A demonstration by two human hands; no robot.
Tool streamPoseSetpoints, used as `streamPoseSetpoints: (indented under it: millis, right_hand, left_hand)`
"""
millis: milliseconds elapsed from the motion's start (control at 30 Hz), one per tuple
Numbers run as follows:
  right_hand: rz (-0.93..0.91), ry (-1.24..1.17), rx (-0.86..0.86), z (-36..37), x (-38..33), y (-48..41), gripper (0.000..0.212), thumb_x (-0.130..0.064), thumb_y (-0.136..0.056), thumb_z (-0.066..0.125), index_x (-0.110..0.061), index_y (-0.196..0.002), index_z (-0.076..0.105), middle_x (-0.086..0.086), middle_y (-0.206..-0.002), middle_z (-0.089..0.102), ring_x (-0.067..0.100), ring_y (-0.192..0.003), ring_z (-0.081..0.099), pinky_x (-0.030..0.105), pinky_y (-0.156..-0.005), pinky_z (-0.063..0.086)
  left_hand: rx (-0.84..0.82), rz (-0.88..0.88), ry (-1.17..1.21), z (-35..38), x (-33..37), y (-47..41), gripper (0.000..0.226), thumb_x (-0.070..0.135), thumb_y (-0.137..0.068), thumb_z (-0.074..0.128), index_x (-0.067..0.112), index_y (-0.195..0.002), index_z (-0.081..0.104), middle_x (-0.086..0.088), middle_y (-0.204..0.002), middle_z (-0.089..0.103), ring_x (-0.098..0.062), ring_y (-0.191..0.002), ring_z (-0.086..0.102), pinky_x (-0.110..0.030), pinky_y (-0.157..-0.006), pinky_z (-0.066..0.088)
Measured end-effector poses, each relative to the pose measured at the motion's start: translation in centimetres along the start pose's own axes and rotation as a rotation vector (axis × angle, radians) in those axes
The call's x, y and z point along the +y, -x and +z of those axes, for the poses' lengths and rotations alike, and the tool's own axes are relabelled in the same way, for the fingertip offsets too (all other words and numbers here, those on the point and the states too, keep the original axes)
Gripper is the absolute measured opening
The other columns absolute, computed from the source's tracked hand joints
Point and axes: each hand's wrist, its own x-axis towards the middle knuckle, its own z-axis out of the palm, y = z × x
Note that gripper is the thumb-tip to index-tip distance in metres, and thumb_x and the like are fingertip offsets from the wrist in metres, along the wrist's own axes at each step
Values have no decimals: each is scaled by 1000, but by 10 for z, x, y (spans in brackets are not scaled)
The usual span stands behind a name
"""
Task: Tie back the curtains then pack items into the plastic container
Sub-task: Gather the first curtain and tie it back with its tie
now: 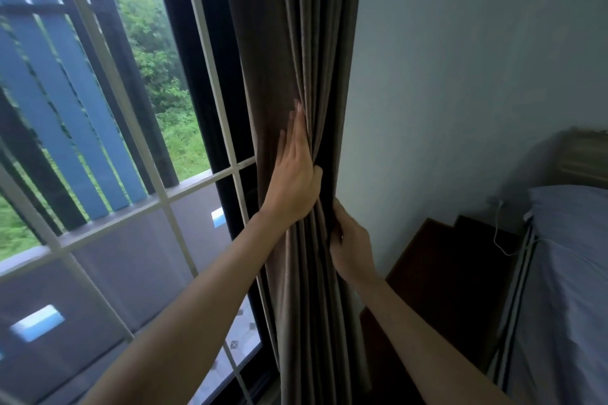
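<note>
Two hands are on the brown curtain (296,43), which hangs bunched up between the window (131,108) and the wall (460,76). The left hand (292,174) lies flat on the folds with its fingers straight up. Its thumb is tucked into a fold, so its grip is narrow. Just below it, the right hand (348,246) has a tight grip on the curtain's right edge, with its fingers curled behind the cloth.

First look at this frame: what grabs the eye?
The brown curtain, bunched at centre, with both hands on it: left hand flat along the folds, thumb hooked round them, right hand gripping its edge just below. Then the bright barred window at left and a bed at right.
</note>
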Motion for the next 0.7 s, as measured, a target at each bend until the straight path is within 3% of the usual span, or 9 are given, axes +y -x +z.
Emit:
streamPoseSetpoints:
  millis: [67,133,200,300,400,500,633,700]
  right_hand:
    - [89,27,-31,7,4,8,59,-5,-99,42,-33,-149,32,-2,-118,66,7,-103,61,19,-94,49]
    - [170,10,-63,10,3,13,60,-3,-98,36,-37,-148,32,2,-104,64,13,-95,58,21,-85,50]
    - [210,-55,-88,8,-2,16,57,-5,-99,34,-37,-146,35,0,-100,61,10,-93,56,13,-80,44]
    - [170,-164,-137,4,-16,22,46,-9,-99,39,-34,-136,47,-10,-84,55,1,-78,53,13,-67,42]
    - [131,-14,-89,13,-23,29,25,-36,-91,55,-30,-115,57,-24,-86,52,-11,-83,48,6,-68,35]
    - [152,99,105,31,-28,31,36,-55,-82,60,-24,-101,64,-27,-84,52,-11,-74,47,-2,-66,35]
    - [167,274,210,39,-15,27,19,-31,-88,70,-19,-75,61,-18,-63,44,-1,-53,40,2,-51,25]
    - [182,299,219,34,-3,25,19,-23,-89,69,-17,-73,60,-12,-62,47,1,-52,41,6,-51,30]
  left_hand:
    - [-14,-4,16,3,1,-2,91,-7,-83,39,16,-148,-20,0,-160,-16,-11,-147,-13,-42,-122,1]
    - [-18,-10,29,5,1,-3,90,-7,-83,39,15,-148,-19,-1,-160,-14,-11,-147,-11,-43,-121,2]
    - [-20,-22,45,7,2,-3,89,-6,-84,39,14,-148,-19,-1,-160,-13,-12,-147,-10,-42,-122,1]
    - [-18,-21,92,9,6,-4,91,-7,-82,39,15,-148,-20,0,-160,-14,-9,-147,-10,-32,-121,-3]
    - [-9,-10,138,13,12,-5,94,-6,-80,39,19,-147,-21,6,-158,-17,-7,-146,-12,-38,-121,-4]
    - [-14,-15,151,16,16,-6,92,-2,-81,39,18,-147,-22,10,-157,-17,-5,-146,-12,-45,-121,1]
    - [-34,-25,169,11,13,-2,87,12,-89,40,24,-147,-23,8,-159,-13,-6,-147,-4,-44,-121,5]
    - [-39,1,123,9,8,8,76,29,-97,37,28,-147,-20,12,-159,-10,-4,-146,0,-41,-121,6]
